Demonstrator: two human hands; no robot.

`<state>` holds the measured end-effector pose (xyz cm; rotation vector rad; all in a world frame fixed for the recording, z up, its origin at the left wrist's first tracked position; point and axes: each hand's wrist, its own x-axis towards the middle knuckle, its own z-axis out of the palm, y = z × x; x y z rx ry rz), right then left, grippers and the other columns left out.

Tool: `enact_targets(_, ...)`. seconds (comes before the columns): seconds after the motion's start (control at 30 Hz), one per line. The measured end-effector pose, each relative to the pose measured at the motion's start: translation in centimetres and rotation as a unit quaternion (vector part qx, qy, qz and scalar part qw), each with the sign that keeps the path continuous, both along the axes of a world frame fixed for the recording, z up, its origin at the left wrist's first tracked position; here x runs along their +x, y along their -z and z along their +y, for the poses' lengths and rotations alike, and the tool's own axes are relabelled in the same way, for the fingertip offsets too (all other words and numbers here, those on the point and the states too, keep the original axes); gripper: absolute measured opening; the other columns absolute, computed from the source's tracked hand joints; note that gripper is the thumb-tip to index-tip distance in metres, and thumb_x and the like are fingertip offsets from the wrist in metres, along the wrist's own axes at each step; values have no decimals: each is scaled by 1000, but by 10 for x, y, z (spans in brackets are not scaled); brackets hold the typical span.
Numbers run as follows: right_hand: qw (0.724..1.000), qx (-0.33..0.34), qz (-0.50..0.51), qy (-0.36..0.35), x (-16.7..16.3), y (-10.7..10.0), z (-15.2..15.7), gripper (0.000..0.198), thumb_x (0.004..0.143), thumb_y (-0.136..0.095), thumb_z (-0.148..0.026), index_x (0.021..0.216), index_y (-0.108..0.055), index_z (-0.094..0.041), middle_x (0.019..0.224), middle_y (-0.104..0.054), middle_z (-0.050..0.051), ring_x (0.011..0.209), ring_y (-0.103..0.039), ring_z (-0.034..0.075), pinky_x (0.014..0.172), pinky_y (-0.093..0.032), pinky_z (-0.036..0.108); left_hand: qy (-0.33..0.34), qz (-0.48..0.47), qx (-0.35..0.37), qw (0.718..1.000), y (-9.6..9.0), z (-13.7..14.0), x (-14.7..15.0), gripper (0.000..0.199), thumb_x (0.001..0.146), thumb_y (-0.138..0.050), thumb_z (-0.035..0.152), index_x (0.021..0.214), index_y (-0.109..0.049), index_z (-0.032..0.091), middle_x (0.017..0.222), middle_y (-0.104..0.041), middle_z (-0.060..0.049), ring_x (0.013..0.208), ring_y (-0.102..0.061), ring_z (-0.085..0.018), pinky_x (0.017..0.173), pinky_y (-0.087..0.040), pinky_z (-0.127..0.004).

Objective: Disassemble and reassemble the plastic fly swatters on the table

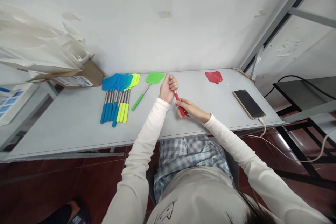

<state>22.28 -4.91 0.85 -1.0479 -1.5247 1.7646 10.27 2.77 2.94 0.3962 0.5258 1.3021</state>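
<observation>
We have the red-handled rod point(177, 97) slanting between our hands over the grey tabletop point(210, 108). Our left hand point(169, 88) is curled closed around its upper, metal end, the tip hidden by the fingers; our right hand point(193, 109) grips it lower down, thumb and fingers closed around the red section. The red swatter head point(214, 77) lies apart to the right; the green fly swatter point(154, 78) lies just beside our left hand.

A slim red handle point(177, 97) is slanting above the counter point(215, 108), its near end angling rightward. The right hand point(193, 109) is gripping it; at its upper end a silvery rod point(175, 91) is running into the left hand point(168, 88), which is hiding the rest.
</observation>
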Motion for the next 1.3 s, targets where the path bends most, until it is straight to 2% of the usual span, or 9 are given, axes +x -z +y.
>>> enact_targets(0.13,996,71,-2,47,1,9,22,21,100,-39,-38,86,-42,-22,59,-60,-3,52,-53,11,54,-43,22,-12,144,19,989,11,-15,12,40,98,-47,47,83,-64,14,71,-60,-2,63,-57,-8,64,-48,-18)
enact_targets(0.27,979,114,0,170,-1,16,50,25,98,-40,-46,87,-40,-24,66,-56,-4,65,-56,12,64,-46,23,-69,244,36,967,29,-21,13,30,98,-49,39,98,-67,16,102,-68,-8,87,-64,-14,73,-48,-22)
enact_targets(0.47,943,173,-92,269,1,6,70,20,93,-44,-36,83,-52,-22,102,-57,6,111,-51,18,94,-45,33,15,415,106,903,49,-37,7,29,85,-67,14,111,-58,22,91,-65,-2,67,-58,-12,68,-43,-24)
enact_targets(0.63,929,2,160,334,13,-10,77,21,92,-46,-36,76,-40,-23,65,-42,-3,63,-49,11,67,-49,25,-24,635,186,750,57,-50,11,10,90,-58,15,87,-53,22,65,-49,2,70,-58,-20,73,-38,-27)
enact_targets(0.77,897,-77,250,357,17,-11,79,41,94,-45,-44,69,-19,-24,50,-10,-10,42,-12,8,38,-24,21,-19,685,185,704,57,-55,19,22,88,-64,22,76,-45,24,54,-29,6,64,-55,-23,68,-35,-27)
enact_targets(0.9,904,-47,244,347,18,-11,76,54,92,-48,-59,68,-14,-24,47,-6,-12,41,-5,6,36,-12,22,24,614,192,765,52,-63,17,33,86,-67,29,67,-41,24,50,-27,6,50,-44,-16,56,-29,-24)
enact_targets(1.0,913,-8,214,347,45,-30,86,58,90,-47,-64,63,-17,-23,45,-7,-13,40,-8,4,39,-9,24,203,448,140,860,47,-78,0,44,90,-56,53,64,-36,23,46,-24,8,38,-23,-9,42,-18,-22)
enact_targets(1.1,910,40,186,369,98,-62,109,50,100,-6,-46,58,-11,-19,45,-5,-12,41,-12,-5,50,-8,28,358,316,83,875,43,-95,-24,51,87,-50,67,66,-32,24,44,-15,12,36,-8,-5,37,-8,-18)
enact_targets(1.3,947,-13,76,311,135,-63,143,36,92,-56,-38,65,-38,-23,52,-26,-10,42,-17,4,39,-13,19,257,317,55,911,46,-99,-25,33,89,-53,54,88,-48,21,48,-33,11,34,-17,-3,36,-12,-15)
